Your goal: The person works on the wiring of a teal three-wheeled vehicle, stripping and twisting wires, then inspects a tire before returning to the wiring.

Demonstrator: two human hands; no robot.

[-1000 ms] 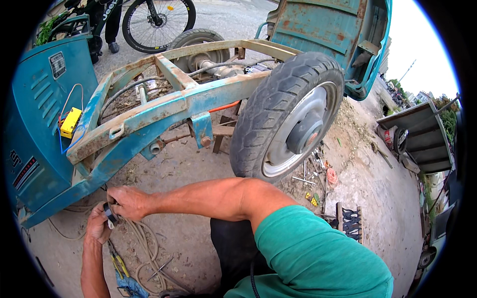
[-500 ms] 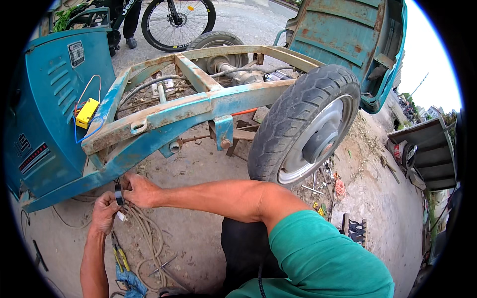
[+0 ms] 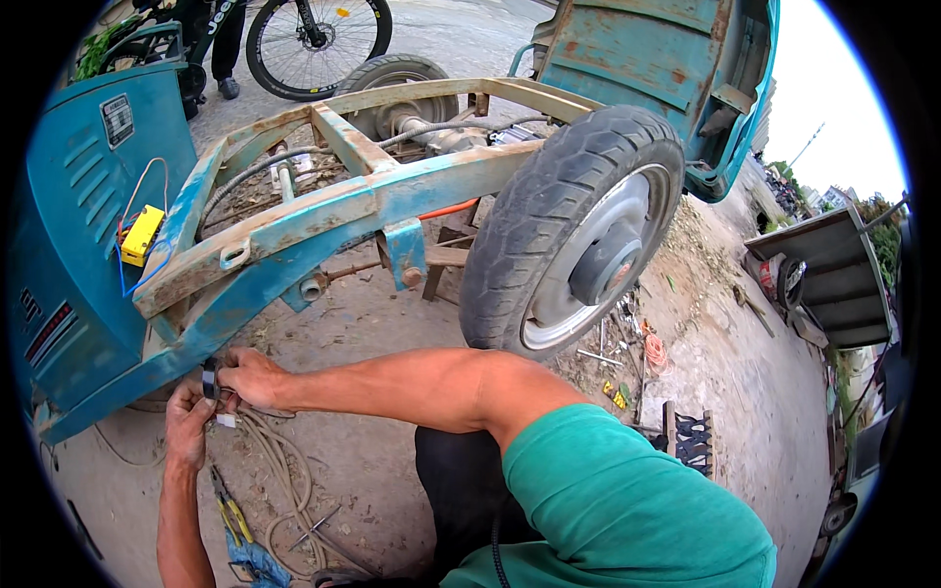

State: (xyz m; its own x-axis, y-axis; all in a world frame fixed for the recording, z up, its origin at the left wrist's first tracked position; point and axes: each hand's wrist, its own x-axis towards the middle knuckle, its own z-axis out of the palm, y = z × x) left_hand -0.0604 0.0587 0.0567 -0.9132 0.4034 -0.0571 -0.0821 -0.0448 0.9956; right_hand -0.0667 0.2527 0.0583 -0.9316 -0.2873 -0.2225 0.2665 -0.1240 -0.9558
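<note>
Below the near side rail of the rusty blue vehicle frame, my two hands meet close together. My left hand is closed with its fingertips on a black roll of tape. Against the other side of the roll, my right hand is closed, its fingertips partly hidden, so what it pinches cannot be made out. A small white connector hangs just under the hands. From there a bundle of beige cables trails down over the ground.
Yellow-handled pliers and a blue plastic bag lie below the hands. A large wheel stands right of the frame. A yellow box with wires rests by the blue body panel. Behind is a bicycle with a person's leg nearby.
The whole view has shifted, so the scene sits farther left and slightly higher. Both hands stay together at the tape roll, and the white connector shows more plainly beneath them.
</note>
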